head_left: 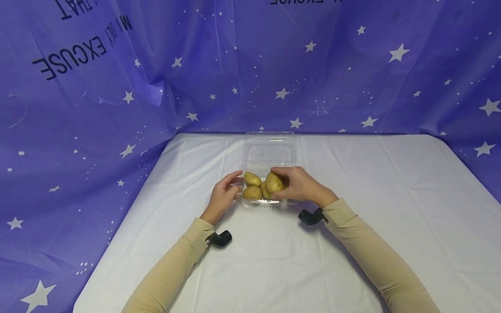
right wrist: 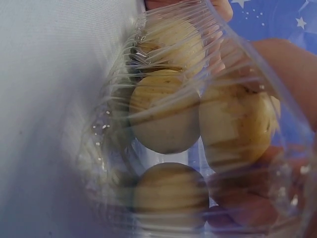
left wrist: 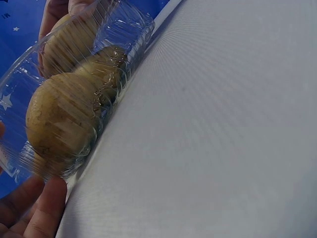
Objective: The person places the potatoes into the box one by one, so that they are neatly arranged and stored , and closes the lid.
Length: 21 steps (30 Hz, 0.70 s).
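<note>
A clear plastic clamshell box [head_left: 270, 148] stands with its lid folded back, away from me. Several yellow potatoes [head_left: 252, 192] lie inside its base. My right hand [head_left: 299, 184] grips one potato [head_left: 275, 182] between thumb and fingers, over the right part of the base. In the right wrist view this held potato [right wrist: 237, 129] shows through the plastic wall, above the other potatoes [right wrist: 166, 111]. At the box's left end is my left hand [head_left: 225, 193], thumb and fingers spread apart. The left fingertips [left wrist: 52, 193] touch the lower corner of the box in the left wrist view.
White cloth covers the table [head_left: 266, 261]. Behind and to the left hangs a purple curtain [head_left: 250, 65] with white stars and lettering, meeting the table's back edge just behind the lid. A black wrist camera [head_left: 311, 217] is strapped under each sleeve cuff.
</note>
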{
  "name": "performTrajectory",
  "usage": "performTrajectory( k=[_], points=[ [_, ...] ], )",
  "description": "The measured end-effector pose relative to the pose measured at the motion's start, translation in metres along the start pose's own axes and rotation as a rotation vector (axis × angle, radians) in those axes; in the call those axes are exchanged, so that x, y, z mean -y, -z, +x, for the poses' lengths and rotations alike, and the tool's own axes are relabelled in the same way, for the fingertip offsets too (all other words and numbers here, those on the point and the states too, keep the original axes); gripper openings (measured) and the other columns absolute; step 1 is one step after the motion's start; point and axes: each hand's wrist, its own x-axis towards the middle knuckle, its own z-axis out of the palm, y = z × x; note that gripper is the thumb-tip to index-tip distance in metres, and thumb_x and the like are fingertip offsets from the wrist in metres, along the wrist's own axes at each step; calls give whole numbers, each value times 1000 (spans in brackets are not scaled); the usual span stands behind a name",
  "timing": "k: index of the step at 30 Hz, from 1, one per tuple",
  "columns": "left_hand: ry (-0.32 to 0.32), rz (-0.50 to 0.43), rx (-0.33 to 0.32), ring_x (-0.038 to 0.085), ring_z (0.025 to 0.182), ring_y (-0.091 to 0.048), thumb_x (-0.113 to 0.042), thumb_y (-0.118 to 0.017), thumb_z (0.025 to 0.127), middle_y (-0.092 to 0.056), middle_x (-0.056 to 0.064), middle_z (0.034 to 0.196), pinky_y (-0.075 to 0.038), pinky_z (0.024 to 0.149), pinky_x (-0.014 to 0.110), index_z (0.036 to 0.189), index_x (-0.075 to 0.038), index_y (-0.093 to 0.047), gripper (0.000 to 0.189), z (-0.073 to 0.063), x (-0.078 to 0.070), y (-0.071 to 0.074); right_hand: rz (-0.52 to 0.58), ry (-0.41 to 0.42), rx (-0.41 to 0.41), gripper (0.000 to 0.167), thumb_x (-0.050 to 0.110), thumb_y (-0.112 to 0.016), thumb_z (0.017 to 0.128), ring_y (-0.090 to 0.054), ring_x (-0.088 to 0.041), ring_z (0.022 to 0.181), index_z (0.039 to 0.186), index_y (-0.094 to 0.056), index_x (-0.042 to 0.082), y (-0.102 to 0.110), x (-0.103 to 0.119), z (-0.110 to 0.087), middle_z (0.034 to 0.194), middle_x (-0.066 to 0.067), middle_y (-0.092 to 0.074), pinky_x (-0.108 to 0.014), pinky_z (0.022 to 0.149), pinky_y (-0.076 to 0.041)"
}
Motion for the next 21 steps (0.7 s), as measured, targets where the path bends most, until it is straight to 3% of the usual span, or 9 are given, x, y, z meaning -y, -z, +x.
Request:
performTrajectory(
  k=[6,21],
  points=[
    [-8,10,12,2,84,-60,6,-50,88,-61,32,133,-50,65,13,142,5,-54,54,-12,-25,1,0,-6,9,78,25,-88,72,-67,-32,118,138,-60,-4,1,0,0,130,-19,-70,-46,104,-55],
    [4,-13,10,0,84,-60,6,-51,87,-61,32,134,-51,65,13,141,5,-55,54,-12,-25,1,-3,39,-28,71,22,-87,72,-70,-28,108,135,-63,-1,1,-2,-1,123,-16,-73,-43,96,-58]
  ],
)
